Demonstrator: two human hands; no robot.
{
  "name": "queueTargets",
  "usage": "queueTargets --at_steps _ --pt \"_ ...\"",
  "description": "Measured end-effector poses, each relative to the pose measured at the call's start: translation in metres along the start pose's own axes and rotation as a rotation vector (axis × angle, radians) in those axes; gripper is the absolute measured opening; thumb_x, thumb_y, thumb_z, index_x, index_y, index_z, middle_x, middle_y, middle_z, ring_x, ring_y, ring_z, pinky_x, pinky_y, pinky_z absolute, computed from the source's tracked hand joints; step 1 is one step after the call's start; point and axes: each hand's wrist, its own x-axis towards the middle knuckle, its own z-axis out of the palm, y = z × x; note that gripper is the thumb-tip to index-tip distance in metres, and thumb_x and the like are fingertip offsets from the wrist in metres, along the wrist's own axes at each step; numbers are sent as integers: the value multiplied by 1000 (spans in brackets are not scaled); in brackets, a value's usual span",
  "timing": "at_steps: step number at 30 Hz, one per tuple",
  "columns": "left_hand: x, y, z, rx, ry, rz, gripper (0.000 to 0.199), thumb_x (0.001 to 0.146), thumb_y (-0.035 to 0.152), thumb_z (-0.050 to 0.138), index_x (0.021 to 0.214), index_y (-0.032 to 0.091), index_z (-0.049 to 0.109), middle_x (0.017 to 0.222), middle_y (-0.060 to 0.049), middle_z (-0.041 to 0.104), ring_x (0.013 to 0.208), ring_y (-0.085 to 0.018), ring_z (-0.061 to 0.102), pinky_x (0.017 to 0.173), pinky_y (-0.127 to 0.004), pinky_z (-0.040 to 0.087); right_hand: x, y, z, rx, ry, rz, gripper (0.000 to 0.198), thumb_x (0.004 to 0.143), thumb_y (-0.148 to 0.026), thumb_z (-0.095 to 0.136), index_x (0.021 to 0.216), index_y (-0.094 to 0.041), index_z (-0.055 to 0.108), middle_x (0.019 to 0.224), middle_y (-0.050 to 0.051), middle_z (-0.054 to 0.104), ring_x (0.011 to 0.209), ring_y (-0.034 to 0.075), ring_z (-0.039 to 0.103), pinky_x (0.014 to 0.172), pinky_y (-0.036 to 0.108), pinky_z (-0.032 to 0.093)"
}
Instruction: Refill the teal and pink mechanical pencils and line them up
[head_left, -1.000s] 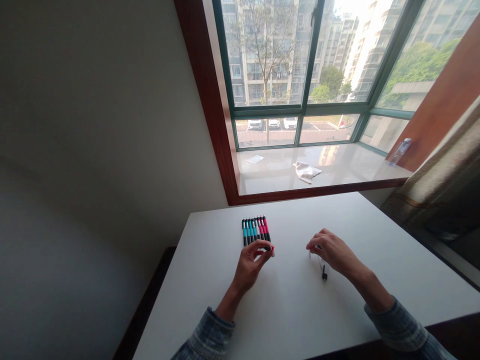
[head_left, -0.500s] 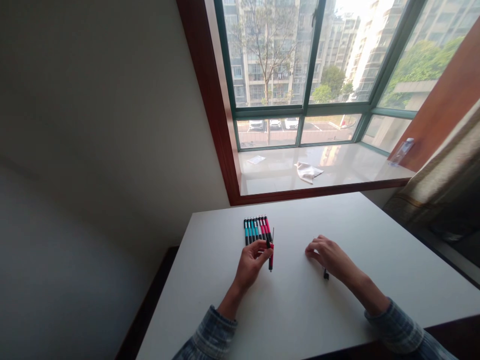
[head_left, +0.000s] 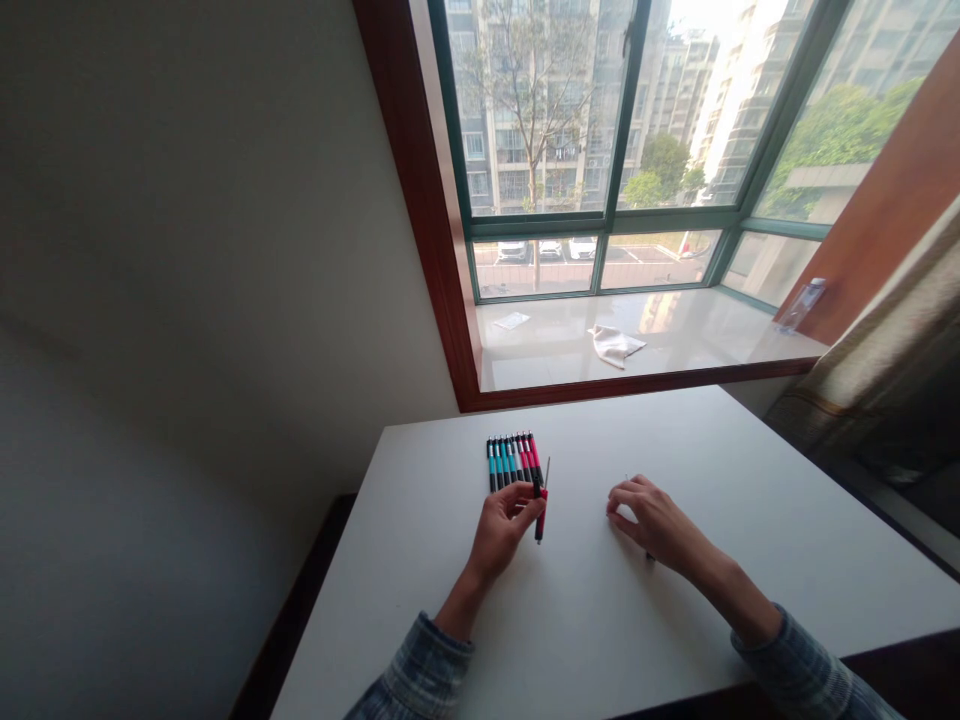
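My left hand is closed on a red and black pen, held upright between thumb and fingers. A thin refill sticks out above it, next to a black piece by the fingertips. Just beyond this hand lies a neat row of teal, white and red pens, their near ends partly covered by it. My right hand rests low over the table on the right, fingers bent together. A small tip shows above its fingers; what they hold is hidden. Under the palm a dark small piece peeks out.
The white table runs up to a windowsill with a crumpled white cloth, a paper slip and a clear bottle. A wall stands to the left, a curtain to the right.
My right hand has shifted slightly left, and the dark piece below it is now mostly covered. My left hand stays in place, the pen barely tilting.
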Motion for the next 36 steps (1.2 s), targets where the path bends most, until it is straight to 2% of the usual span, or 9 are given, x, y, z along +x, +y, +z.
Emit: queueTargets --at_steps 5,9,11,14,18,21,24,36 --pt "-1 0 1 38 -10 13 31 83 45 76 95 16 76 96 -8 75 84 -21 68 78 -32 55 5 -7 3 149 30 33 14 94 -22 59 87 -23 71 86 5 73 81 23 66 74 37 53" --pt "-2 3 2 108 -21 21 32 84 46 75 97 17 77 98 -9 76 86 -23 68 79 -34 54 16 -15 -3 306 184 116 18 95 -32 60 105 -25 74 93 5 74 83 22 67 77 38 55" --pt "-3 4 3 141 -29 25 31 84 45 75 98 17 77 99 -9 76 86 -23 68 79 -34 54 23 -20 -7 454 233 184 24 95 -38 60 111 -25 74 100 6 75 87 23 69 79 38 56" --pt "-3 3 4 165 -43 33 31 85 45 74 98 17 77 97 -9 76 83 -22 67 77 -33 54 33 -28 -13 747 223 234 28 92 -46 66 104 -22 75 106 8 75 97 24 70 86 37 57" --pt "-3 2 6 186 -43 53 31 85 46 74 96 17 78 92 -8 75 77 -20 64 72 -32 53 44 -39 -18 979 278 262 30 84 -47 77 96 -20 73 99 7 75 99 24 70 90 37 57" --pt "-5 4 6 194 -55 52 31 85 46 74 96 17 78 89 -8 73 75 -19 62 70 -31 52 50 -43 -20 1003 304 255 32 82 -48 79 96 -20 72 97 7 75 96 24 71 87 37 58" --pt "-6 6 7 185 -67 51 32 85 47 74 96 17 77 89 -7 73 75 -19 62 69 -30 52 55 -45 -23 955 272 221 34 81 -50 79 95 -20 71 99 8 74 95 24 70 84 37 60" --pt "-5 5 7 168 -70 52 32 84 46 75 96 16 78 88 -7 73 72 -17 61 68 -30 51 60 -51 -29 866 225 119 31 85 -46 75 102 -20 70 102 7 73 93 22 70 81 36 59"
